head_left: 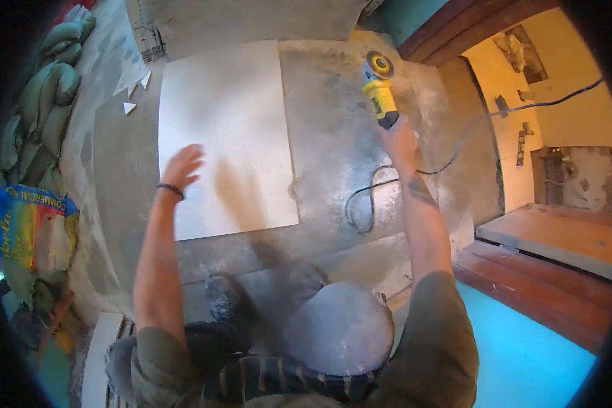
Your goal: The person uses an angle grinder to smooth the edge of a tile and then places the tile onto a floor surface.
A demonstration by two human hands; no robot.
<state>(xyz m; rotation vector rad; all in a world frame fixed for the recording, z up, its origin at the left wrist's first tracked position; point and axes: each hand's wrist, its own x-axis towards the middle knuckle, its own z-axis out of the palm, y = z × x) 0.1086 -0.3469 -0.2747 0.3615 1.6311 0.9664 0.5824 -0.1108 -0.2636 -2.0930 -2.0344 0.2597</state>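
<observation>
A large white rectangular tile (pixel 251 136) lies flat on the dusty floor in front of me. Over its left edge hovers my left hand (pixel 183 166), fingers apart and holding nothing; a dark band circles the wrist. My right hand (pixel 399 139) grips the rear end of a yellow and black angle grinder (pixel 381 95), to the right of the tile. The grinder's round disc end points away from me. Its black cord (pixel 449 163) loops over the floor near my right forearm and runs off to the right.
Stuffed sacks (pixel 44 102) and a colourful printed bag (pixel 34 228) line the left side. Small white triangular offcuts (pixel 130 107) lie left of the tile. At right are a wooden step (pixel 557 238) and a tiled wall (pixel 517 136). My knee (pixel 343 326) is near the tile's front edge.
</observation>
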